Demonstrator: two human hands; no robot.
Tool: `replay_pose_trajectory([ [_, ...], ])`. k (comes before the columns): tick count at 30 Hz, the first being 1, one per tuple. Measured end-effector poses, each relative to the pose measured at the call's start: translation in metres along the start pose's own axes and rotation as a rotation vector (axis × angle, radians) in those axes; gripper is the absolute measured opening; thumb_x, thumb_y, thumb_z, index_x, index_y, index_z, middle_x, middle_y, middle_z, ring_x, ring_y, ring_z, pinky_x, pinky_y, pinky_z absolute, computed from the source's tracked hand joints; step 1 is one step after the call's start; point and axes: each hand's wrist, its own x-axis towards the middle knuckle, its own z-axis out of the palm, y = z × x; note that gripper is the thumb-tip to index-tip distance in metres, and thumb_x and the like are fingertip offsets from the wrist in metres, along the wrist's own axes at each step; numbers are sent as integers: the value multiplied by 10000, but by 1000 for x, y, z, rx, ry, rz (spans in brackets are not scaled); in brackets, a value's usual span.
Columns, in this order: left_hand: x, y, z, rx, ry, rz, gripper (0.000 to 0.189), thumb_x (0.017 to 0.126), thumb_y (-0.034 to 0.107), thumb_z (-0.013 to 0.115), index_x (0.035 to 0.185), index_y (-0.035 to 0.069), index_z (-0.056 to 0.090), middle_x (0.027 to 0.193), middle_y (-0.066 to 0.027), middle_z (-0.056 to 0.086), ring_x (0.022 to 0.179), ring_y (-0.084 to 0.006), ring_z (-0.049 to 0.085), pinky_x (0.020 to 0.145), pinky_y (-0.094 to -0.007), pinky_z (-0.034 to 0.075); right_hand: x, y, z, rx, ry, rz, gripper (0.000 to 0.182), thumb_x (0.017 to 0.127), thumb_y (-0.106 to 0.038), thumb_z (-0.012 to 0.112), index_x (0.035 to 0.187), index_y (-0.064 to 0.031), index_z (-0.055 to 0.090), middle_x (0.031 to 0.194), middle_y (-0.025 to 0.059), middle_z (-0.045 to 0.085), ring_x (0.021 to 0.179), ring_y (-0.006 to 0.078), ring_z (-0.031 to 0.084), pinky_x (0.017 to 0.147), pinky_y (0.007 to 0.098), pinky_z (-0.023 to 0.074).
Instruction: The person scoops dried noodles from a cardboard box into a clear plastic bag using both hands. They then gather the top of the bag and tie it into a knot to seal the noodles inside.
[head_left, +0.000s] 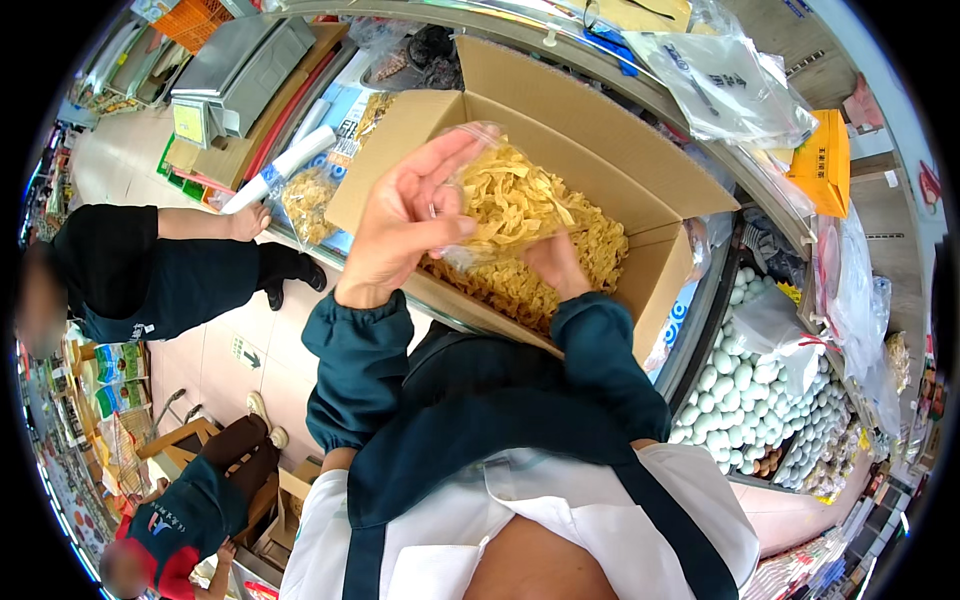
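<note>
My left hand (412, 214) grips the upper left side of a clear plastic bag (480, 251), its thumb in front. Yellow, curly dried strips (510, 195) show in the bag, possibly dried bean curd or noodles. My right hand (556, 264) is at the bag's lower right, slightly blurred. Its fingertips are hidden by the bag and strips, so its grip cannot be made out. Beneath both hands stands an open cardboard box (660, 300), flaps spread. More of the same loose strips (517, 296) cover the inside of the box.
A filled clear bag (307, 199) and a white plastic roll (289, 166) lie left of the box. Pale eggs (724, 386) fill a bin at right. Plastic bags (712, 82) hang over the shelf edge. One co-worker (172, 277) stands left, another person (195, 495) lower left.
</note>
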Motion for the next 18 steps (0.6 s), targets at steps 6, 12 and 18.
replay_pose_trajectory([
  [6,9,8,-13,-105,-97,80,670,856,136,631,1438,-16,336,1456,-229,386,634,-35,497,545,-155,432,-4,27,14,332,-165,-13,743,834,-558,637,1393,-112,439,1417,97,461,1290,288,442,1097,494,344],
  [12,-7,-13,-39,169,355,143,913,820,426,723,1488,44,232,1499,-230,296,940,-201,652,834,-315,560,-5,22,12,493,-137,-105,637,863,-454,648,1360,-91,483,1386,116,495,1281,297,449,1088,492,356],
  [18,-4,-88,-9,565,271,232,1387,488,312,964,1492,-8,62,1428,-187,368,1331,-265,382,1105,-383,337,-9,32,14,273,-222,-78,611,885,-231,681,1402,-90,388,1388,76,487,1306,269,422,1099,452,338],
])
